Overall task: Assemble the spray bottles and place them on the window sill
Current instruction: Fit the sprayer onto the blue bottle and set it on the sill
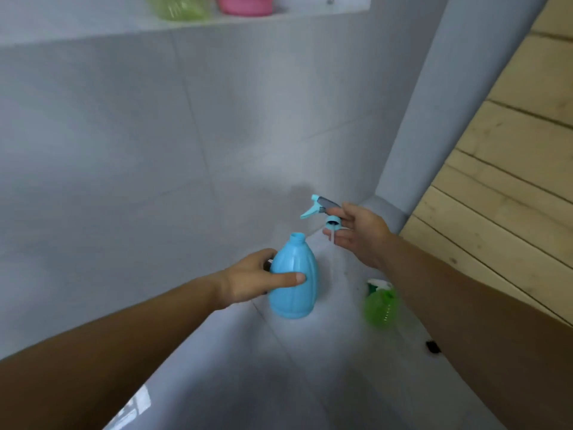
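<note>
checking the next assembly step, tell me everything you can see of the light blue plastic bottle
The light blue plastic bottle is opaque, with a ribbed, rounded body that narrows to a short neck. Its mouth is open, with no spray head on it. It stands about upright on the grey tiled floor. The left hand grips its side, thumb across the front.

2 bare forearms, no sleeves, left hand and right hand ungloved

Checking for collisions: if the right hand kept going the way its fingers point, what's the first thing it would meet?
Probably nothing until the grey tiled wall. The right hand, holding the spray head, points up-left, seemingly passing above the blue bottle; depth is unclear.
</note>
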The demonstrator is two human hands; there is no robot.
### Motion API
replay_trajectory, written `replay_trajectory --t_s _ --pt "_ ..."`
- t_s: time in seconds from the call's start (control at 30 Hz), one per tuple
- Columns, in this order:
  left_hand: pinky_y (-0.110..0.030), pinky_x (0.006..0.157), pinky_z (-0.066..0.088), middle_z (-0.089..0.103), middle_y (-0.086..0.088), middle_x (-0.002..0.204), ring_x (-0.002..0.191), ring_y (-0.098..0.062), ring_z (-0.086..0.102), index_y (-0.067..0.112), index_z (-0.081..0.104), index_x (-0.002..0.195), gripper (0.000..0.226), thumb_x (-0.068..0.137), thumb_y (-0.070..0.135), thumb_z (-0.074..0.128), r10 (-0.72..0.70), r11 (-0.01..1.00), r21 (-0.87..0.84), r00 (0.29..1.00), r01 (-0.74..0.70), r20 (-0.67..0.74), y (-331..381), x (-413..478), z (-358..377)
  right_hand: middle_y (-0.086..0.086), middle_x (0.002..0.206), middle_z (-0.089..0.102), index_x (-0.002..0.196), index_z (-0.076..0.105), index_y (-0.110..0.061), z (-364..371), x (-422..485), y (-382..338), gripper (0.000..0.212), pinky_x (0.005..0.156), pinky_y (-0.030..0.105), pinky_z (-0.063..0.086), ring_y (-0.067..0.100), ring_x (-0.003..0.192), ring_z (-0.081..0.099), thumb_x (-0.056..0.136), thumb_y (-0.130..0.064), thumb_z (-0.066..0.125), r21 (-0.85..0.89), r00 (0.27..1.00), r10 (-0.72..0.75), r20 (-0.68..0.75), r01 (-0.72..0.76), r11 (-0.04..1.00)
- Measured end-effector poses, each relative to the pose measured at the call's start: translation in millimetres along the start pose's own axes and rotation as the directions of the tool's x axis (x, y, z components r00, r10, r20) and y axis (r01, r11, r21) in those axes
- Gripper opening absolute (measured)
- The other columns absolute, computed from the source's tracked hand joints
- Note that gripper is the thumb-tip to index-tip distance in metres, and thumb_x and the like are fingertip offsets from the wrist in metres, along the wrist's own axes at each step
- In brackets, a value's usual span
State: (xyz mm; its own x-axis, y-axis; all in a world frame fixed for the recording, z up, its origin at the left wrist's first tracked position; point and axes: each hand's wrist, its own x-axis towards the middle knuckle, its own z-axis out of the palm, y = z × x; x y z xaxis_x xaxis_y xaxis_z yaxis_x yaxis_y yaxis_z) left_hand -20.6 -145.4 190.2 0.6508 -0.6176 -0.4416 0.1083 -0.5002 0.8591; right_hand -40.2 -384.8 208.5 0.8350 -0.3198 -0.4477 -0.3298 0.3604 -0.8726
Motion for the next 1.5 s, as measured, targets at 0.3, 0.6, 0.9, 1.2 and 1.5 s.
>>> replay_trajectory --t_s 0.3,0.6,0.9,1.2,1.5 --pt "-0.029 0.085 0.063 0.072 -0.002 0.125 0.11 -0.016 0.074 0.024 0.058 0.132 0.07 0.074 0.052 0.085 0.03 0.998 0.046 0.999 -0.031 0.026 46 -108 -16 0.006 0.116 0.055 0.134 0.057 -0.01 48 -130 -85 0.042 0.086 0.035 0.052 0.027 0.111 0.061 0.099 -0.031 0.046 0.064 0.942 -0.321 0.096 0.316 0.946" --pt "-0.044 0.095 0.062 0.07 -0.001 0.125 0.112 -0.018 0.073 0.027 0.058 0.129 0.076 0.064 0.058 0.084 0.004 0.993 0.116 0.998 -0.011 0.062 45 -157 -10 0.003 0.139 0.053 0.132 0.061 -0.017 72 -179 -85 0.04 0.098 0.037 0.052 0.02 0.121 0.061 0.101 -0.036 0.045 0.021 0.874 -0.474 0.104 0.474 0.88" --pt "-0.043 0.091 0.064 0.07 0.002 0.129 0.116 -0.015 0.071 0.029 0.056 0.138 0.073 0.076 0.063 0.075 -0.017 0.999 0.043 0.995 0.013 0.094 55 -158 -10 0.001 0.135 0.058 0.131 0.06 -0.017 77 -174 -59 0.038 0.106 0.041 0.047 0.019 0.124 0.059 0.101 -0.034 0.045 -0.048 0.886 -0.419 0.201 0.436 0.899" --pt "-0.033 0.078 0.064 0.073 0.004 0.123 0.105 -0.01 0.072 0.031 0.057 0.135 0.052 0.09 0.057 0.064 0.027 0.997 -0.065 0.999 -0.029 -0.017 71 -153 2 0.012 0.106 0.073 0.106 0.071 -0.01 74 -175 -41 0.019 0.084 0.028 0.058 0.019 0.096 0.071 0.097 -0.009 0.055 -0.07 0.881 -0.411 0.236 0.437 0.897" --pt "-0.043 0.088 0.065 0.072 0.004 0.123 0.11 -0.014 0.072 0.032 0.056 0.134 0.054 0.088 0.059 0.067 0.062 0.998 0.005 0.997 -0.061 -0.056 69 -153 -3 0.023 0.109 0.072 0.107 0.044 -0.019 81 -170 -37 0.036 0.098 0.05 0.052 0.037 0.105 0.069 0.086 -0.004 0.069 -0.036 0.905 -0.358 0.231 0.375 0.926"
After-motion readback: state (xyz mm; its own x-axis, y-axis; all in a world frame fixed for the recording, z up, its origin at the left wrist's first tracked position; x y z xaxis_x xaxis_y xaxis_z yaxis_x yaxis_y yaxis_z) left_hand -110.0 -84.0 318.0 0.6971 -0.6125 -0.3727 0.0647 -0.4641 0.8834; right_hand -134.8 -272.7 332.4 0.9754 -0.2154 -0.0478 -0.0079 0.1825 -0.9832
